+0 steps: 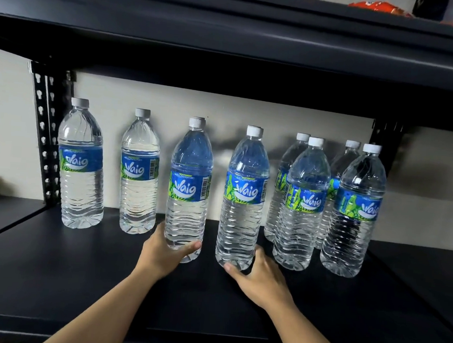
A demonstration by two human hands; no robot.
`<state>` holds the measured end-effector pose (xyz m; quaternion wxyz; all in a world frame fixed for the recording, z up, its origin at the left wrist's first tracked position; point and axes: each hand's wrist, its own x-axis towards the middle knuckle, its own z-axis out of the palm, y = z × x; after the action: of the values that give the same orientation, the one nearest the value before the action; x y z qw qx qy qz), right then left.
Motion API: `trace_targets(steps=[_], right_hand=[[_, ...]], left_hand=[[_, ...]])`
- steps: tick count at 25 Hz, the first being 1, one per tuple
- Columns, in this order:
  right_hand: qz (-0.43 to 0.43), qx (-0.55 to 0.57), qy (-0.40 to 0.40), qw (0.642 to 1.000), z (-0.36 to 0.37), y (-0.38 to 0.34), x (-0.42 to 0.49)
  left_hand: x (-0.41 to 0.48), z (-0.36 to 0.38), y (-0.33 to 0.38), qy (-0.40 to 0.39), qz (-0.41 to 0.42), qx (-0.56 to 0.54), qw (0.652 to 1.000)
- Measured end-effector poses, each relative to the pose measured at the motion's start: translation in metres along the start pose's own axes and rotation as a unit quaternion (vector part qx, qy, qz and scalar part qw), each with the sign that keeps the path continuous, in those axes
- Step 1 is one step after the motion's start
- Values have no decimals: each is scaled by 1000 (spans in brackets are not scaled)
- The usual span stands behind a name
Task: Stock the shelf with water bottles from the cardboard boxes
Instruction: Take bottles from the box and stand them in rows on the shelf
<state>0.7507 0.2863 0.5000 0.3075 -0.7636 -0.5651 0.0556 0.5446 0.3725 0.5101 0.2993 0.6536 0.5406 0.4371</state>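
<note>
Six bottles (82, 166) are stood by the back edge of the shelf (78, 281), two more are gripped low by the left hand (163, 252) and the right hand (258, 278), and much stocking seems left.

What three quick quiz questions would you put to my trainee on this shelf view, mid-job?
1. True or false: the left hand grips a water bottle by the cap.
2. What does the right hand hold? A) a cardboard box B) the lower end of a second bottle C) nothing.
3. Fill the gap: each blue label reads ____.
Key: 1 false, it grips near the base. 2 B. 3 Waig.
</note>
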Motion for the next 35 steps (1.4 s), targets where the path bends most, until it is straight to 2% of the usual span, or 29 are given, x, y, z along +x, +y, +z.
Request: trace_targets(steps=[11,24,29,32,35], right_hand=[[5,-25,-15,1000,-7,-8,-6],[31,-38,-48,998,-7,-8,-3],[25,-42,-34,998,-6,-7,-3],[23,-95,-33,995,-4,-7,-3],[36,-158,-55,985,-4,-8,-5]], left_hand=[[2,10,-7,-33,-26,98,994],[1,10,-6,-11,-4,105,994],[0,8,-5,-40,-10,124,991],[-8,9,-7,-42,-20,223,974],[-29,6,-6,-67,-56,355,931]])
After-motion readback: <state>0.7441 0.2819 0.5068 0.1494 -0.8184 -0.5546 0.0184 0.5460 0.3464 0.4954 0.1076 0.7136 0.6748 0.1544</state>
